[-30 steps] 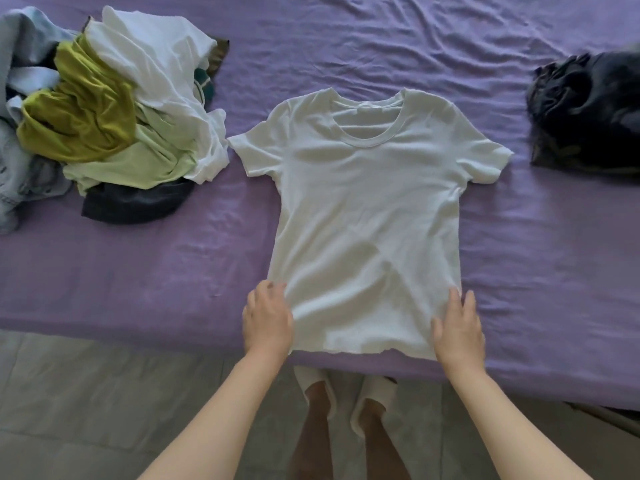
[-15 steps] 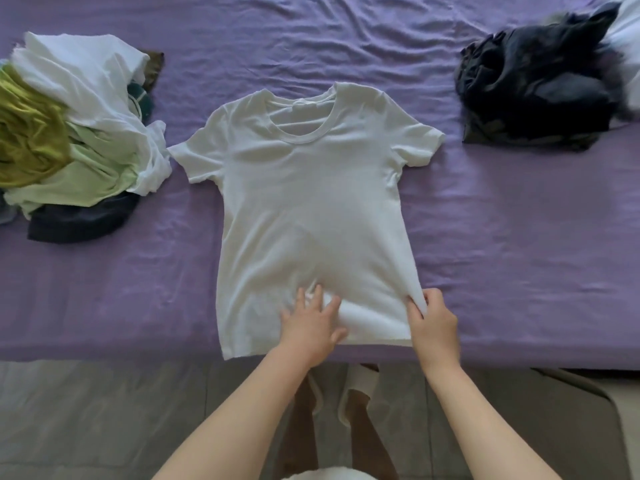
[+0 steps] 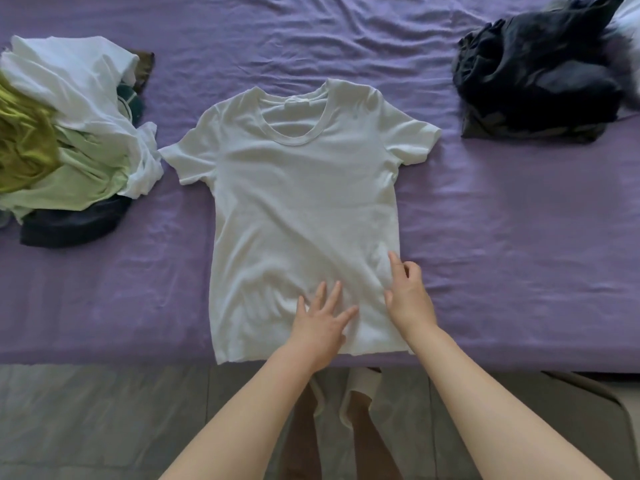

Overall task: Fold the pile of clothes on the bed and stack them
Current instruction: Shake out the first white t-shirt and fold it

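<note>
A white T-shirt (image 3: pixel 298 209) lies flat, front up, on the purple bed (image 3: pixel 502 244), collar away from me. My left hand (image 3: pixel 320 322) presses flat on the lower middle of the shirt with fingers spread. My right hand (image 3: pixel 408 296) rests at the shirt's lower right side edge, index finger stretched out on the cloth and the other fingers loosely curled. A pile of unfolded clothes (image 3: pixel 69 140), white, olive, pale green and dark, sits at the left.
A heap of dark clothes (image 3: pixel 540 74) lies at the back right of the bed. The bed's front edge runs just below the shirt's hem, with grey floor tiles (image 3: pixel 104 420) and my legs beneath it.
My left hand has slid from the shirt's lower left corner to its lower middle. My right hand moved up along the right side edge. The view shifted.
</note>
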Available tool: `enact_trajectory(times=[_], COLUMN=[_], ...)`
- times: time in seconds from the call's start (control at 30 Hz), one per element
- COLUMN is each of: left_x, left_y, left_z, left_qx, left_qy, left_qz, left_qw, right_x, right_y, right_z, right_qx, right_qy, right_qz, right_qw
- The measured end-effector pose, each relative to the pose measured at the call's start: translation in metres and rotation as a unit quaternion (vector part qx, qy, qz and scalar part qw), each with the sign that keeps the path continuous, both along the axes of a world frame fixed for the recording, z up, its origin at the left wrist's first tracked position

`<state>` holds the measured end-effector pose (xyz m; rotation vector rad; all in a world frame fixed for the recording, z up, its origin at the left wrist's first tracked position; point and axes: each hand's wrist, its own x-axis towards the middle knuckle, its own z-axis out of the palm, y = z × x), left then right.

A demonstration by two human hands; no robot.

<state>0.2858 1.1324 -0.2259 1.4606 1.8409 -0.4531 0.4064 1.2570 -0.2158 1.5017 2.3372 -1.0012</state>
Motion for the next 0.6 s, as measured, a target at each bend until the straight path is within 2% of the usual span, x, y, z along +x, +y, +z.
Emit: enact_trajectory(times=[0.13,0.23,0.37,0.47,0.6], left_x=[0.008,0.003,-0.020,-0.052,-0.091], left_y=[-0.009,-0.017,-0.009,0.001,0.016], left_z=[-0.005,-0.001,0.005,0.003,-0.003], left_qx=[0.027,0.091,0.120,0.132,0.112], left_qy=[-0.021,-0.044,-0.023,0.020,0.032], left_qz=[0.020,0.104,0.227,0.243,0.230], left_qw=[0.999,0.989,0.966,0.961,0.966], right_x=[0.014,0.015,-0.009,-0.040,-0.061], right_y=[0.010,0.010,0.023,0.038,0.056], right_z=[-0.003,-0.001,-0.001,-0.005,-0.012], right_qx=[0.007,0.033,0.006,0.034,0.087], right_qy=[-0.048,-0.078,-0.004,0.035,-0.020], right_qz=[-0.088,0.011,-0.020,-0.030,0.017], right_qw=[0.995,0.996,1.000,0.998,0.996])
